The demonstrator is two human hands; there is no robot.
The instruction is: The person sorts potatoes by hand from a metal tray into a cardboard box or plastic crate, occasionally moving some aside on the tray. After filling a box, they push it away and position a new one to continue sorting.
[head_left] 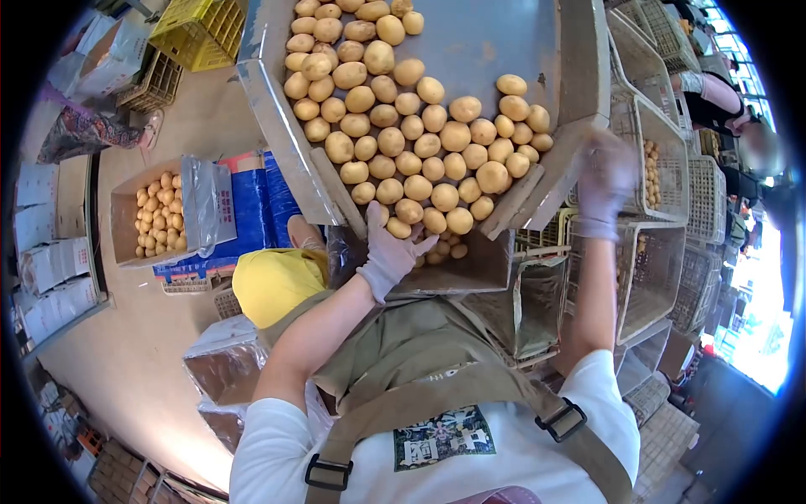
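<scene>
Many potatoes (409, 139) lie on a metal sorting chute (495, 50) that narrows toward my body. At its mouth is my left hand (389, 254) in a pale thin glove, fingers apart and touching the lowest potatoes (398, 228). Just below the mouth stands a box (474, 269) with several potatoes in its bottom, partly hidden by that hand. My right hand (606, 178), also gloved, is raised beside the chute's right wall, near the crates. Motion smears its fingers, so whether it holds anything cannot be made out.
On the left, a plastic-lined carton (126, 220) of potatoes sits near a blue sheet (252, 206). Stacked plastic crates (659, 160) line the right side, some with potatoes. A yellow crate (198, 34) is at upper left. Other people (714, 97) are at both sides.
</scene>
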